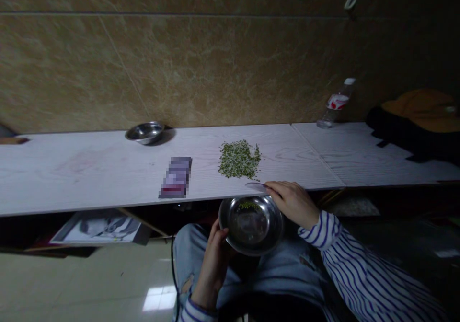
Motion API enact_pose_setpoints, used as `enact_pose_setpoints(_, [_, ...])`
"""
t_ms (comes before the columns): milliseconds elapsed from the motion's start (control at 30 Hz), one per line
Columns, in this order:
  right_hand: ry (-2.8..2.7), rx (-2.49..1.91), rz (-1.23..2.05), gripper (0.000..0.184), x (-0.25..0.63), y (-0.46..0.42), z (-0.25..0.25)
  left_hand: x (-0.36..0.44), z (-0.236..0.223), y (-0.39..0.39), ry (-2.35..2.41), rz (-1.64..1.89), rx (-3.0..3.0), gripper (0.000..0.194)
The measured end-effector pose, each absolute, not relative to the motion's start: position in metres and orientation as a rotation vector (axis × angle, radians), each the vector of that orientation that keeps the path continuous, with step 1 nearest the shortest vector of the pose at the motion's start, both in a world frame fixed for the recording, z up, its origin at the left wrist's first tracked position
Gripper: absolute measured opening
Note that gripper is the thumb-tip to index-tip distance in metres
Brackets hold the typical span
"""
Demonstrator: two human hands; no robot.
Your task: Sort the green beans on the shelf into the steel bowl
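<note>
My left hand (215, 243) grips the left rim of a steel bowl (247, 247), thumb at the edge. It holds the bowl over my lap, just under the table's front edge. Small green beans (249, 206), like mung beans, lie in the bowl on the side nearest the table. In my right hand (293, 200) is a thin, pale flat tool (256, 186), with its tip at the table edge above the bowl; its exact kind is unclear. Beyond it, a roughly square layer of green beans mixed with white grains (239, 160) is spread on the table.
On the whitish wood table (100, 168) are a second steel bowl (145, 132) and a pixelated flat packet or phone (176, 178). A plastic bottle (336, 104) stands by the wall. At far right lies a dark and tan bag or cap (424, 116). An open drawer (98, 228) sits below left.
</note>
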State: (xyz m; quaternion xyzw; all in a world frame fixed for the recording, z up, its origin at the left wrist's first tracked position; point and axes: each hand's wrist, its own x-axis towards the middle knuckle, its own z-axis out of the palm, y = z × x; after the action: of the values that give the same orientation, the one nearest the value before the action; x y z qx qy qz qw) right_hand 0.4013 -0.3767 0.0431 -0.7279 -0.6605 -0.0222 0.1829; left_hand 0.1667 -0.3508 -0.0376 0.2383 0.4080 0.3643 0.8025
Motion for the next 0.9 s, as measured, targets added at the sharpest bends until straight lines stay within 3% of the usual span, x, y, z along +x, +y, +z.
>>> enact_pose_setpoints(467, [-1.559,-2.099,-0.09,0.027,0.455,-0.407,0.05,0.189,-0.033,-0.355,0.954,0.729,0.557,0.058])
enact_pose_setpoints(900, [-1.589,-1.949,0.096,0.022,0.472,-0.387,0.045,0.203,-0.039,-0.344,1.022,0.731,0.583,0.056])
